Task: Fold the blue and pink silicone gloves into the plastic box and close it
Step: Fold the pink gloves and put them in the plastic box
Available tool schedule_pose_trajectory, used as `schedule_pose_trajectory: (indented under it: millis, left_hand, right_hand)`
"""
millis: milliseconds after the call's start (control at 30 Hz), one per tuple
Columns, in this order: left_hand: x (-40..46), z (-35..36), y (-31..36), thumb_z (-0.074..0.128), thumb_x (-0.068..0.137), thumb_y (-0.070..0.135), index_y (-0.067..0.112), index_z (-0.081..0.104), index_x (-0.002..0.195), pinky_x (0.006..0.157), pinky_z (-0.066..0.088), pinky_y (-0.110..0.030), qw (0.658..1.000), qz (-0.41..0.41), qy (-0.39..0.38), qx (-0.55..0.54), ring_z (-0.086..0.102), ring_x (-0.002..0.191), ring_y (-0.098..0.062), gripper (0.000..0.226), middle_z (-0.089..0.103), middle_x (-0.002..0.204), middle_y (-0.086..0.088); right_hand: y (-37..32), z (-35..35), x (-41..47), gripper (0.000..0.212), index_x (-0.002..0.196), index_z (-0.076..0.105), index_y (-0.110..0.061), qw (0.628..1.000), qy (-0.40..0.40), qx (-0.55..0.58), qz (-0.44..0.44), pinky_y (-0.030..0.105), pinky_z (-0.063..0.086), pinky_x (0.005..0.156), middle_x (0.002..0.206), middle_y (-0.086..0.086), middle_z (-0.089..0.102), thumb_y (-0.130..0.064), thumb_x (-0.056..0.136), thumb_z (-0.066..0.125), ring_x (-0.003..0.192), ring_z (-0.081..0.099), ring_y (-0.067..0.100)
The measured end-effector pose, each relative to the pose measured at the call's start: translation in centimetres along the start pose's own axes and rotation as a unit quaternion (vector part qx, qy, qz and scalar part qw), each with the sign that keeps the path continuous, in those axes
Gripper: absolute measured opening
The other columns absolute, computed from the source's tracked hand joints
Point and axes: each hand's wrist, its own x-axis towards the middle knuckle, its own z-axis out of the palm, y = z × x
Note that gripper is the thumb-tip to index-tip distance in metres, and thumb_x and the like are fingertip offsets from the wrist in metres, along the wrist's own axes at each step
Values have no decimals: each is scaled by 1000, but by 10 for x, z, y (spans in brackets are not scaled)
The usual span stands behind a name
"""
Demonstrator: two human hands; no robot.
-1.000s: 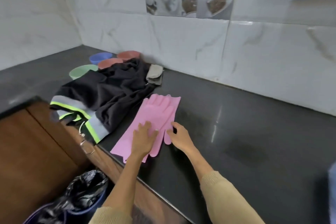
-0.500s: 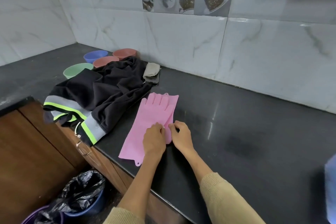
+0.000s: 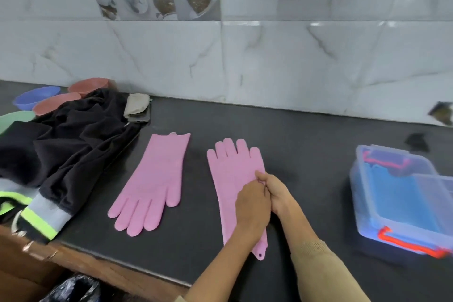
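1. Two pink silicone gloves lie flat on the dark glossy counter (image 3: 306, 154), side by side but apart.
2. Left pink glove (image 3: 153, 184): long axis runs near-to-far with a slight tilt, fingers toward the counter's front edge, cuff toward the tiled wall; hanging tab at the cuff.
3. Right pink glove (image 3: 232, 169): same axis, reversed; fingers toward the wall, cuff with holed tab at the front edge.
4. Both matte, thin, limp, finely textured.
5. Left hand (image 3: 252, 206) rests on the right glove's palm area, fingers curled; right hand (image 3: 277, 193) at the glove's right edge, thumb and fingertips pinching that edge. Hands touching each other.
6. Plastic box (image 3: 397, 198) well to the right, translucent, rectangular, red-orange clips, blue glove material (image 3: 394, 191) inside; clear lid sits askew on top, not shut.
7. Dark jacket (image 3: 63, 152) with neon stripes at left, soft and crumpled; pastel bowls (image 3: 36, 99) behind it.
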Motion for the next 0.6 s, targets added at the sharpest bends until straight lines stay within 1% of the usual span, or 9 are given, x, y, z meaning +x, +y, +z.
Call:
schedule_pose_trajectory:
  millis: [100,167,233,333,400,433,500,533,600]
  left_hand:
    - [2,27,24,36,98,21,7,64,93,73,51,-33,998,39,-53,7,59,78,-19,31,68,93,-8]
    - [19,38,41,39,97,24,11,59,108,91,49,-41,989,80,-112,61,60,102,-25,27,64,111,-9]
    - [22,50,55,42,96,25,14,58,115,97,46,-44,981,116,-138,75,57,112,-28,27,62,117,-9]
    - [-15,56,66,46,96,21,11,71,98,75,56,-28,981,95,-123,-118,67,77,-15,27,72,86,-2]
    - [-19,49,66,52,93,17,13,74,80,55,49,-12,966,62,-100,-231,59,56,-5,27,67,64,7]
    - [-15,42,63,54,92,15,17,72,68,48,43,-11,956,41,-89,-277,54,48,-2,30,62,55,10]
    - [1,22,52,56,89,12,22,61,49,45,37,-15,934,-8,-70,-349,44,44,-3,42,53,46,11]
    - [7,12,41,54,88,10,19,58,48,46,37,-16,926,-30,-61,-371,45,47,-6,41,53,47,9]
    - [11,-5,14,51,89,7,10,58,57,47,42,-20,917,-71,-36,-391,50,50,-11,33,56,51,2]
  right_hand:
    - [-13,-42,-19,36,129,51,-3,997,54,51,-37,42,42,100,107,14,66,-21,99,42,99,61,28]
    - [-19,-65,-33,39,134,47,-4,991,81,82,-67,43,40,103,118,16,63,-22,100,39,107,58,30]
    - [-25,-80,-45,39,137,44,-7,984,99,101,-110,43,41,100,130,17,57,-20,101,37,113,55,32]
    - [-36,-83,-62,36,135,46,-13,975,107,81,-179,43,44,98,135,15,54,-20,100,38,114,55,31]
    - [-48,-67,-67,34,132,47,-18,966,127,26,-224,45,43,101,129,13,55,-17,100,38,108,55,28]
    - [-54,-55,-67,38,136,43,-21,958,142,-15,-248,47,43,100,122,10,54,-14,99,36,104,54,26]
    - [-59,-23,-59,46,142,33,-29,936,170,-131,-277,40,50,84,108,5,47,-16,98,33,88,51,20]
    - [-56,-5,-53,47,142,31,-29,921,177,-202,-284,32,46,74,104,3,42,-18,96,32,81,46,17]
    - [-40,27,-36,50,140,26,-20,860,178,-362,-313,32,34,82,111,0,33,-11,91,31,90,41,18]
